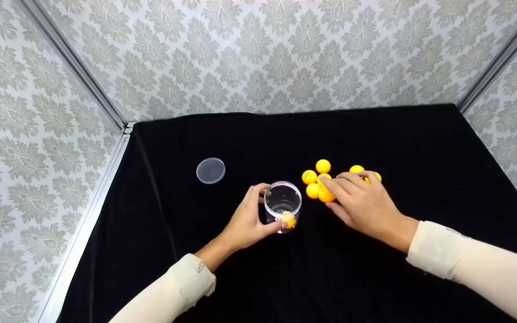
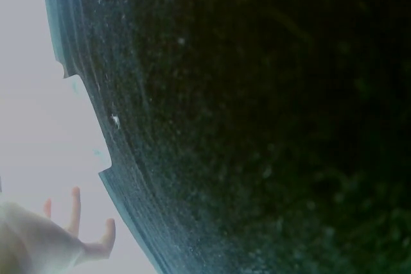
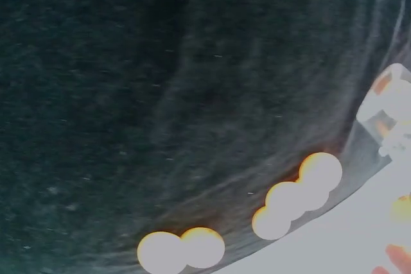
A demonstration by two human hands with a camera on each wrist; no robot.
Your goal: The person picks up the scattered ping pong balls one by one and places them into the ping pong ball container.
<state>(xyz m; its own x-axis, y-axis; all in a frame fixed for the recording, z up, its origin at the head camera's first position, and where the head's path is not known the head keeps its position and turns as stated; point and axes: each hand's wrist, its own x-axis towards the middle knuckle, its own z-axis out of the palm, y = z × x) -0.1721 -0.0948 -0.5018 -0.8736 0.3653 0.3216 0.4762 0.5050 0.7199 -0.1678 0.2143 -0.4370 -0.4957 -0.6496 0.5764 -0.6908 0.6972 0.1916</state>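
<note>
Near the middle of the black cloth (image 1: 402, 139), an uncovered clear jar (image 1: 283, 195), mouth upward, with at least one orange ball (image 1: 288, 222) low inside against the near wall. Clamped from its left side by the left hand (image 1: 246, 225), with fingers round the far side and thumb across the near wall. Just right of the jar and outside it, a second ball (image 1: 326, 194), pinched between thumb and index finger of the right hand (image 1: 364, 204). Beside and partly beneath that pinch, a tight cluster of four more balls (image 1: 313, 191). Farther right, partly hidden behind the same hand, two other balls (image 1: 357, 169), bleached by glare in the right wrist view. Beyond the jar and to its left, a flat clear lid (image 1: 211, 171) on the cloth. Over both forearms, cream sleeves (image 1: 478, 251), with lettering on the left cuff. Round about, leaf-patterned walls (image 1: 258, 49), with a metal post (image 1: 75, 64) at the left corner and a pale rail (image 1: 85, 224) along the left edge.
</note>
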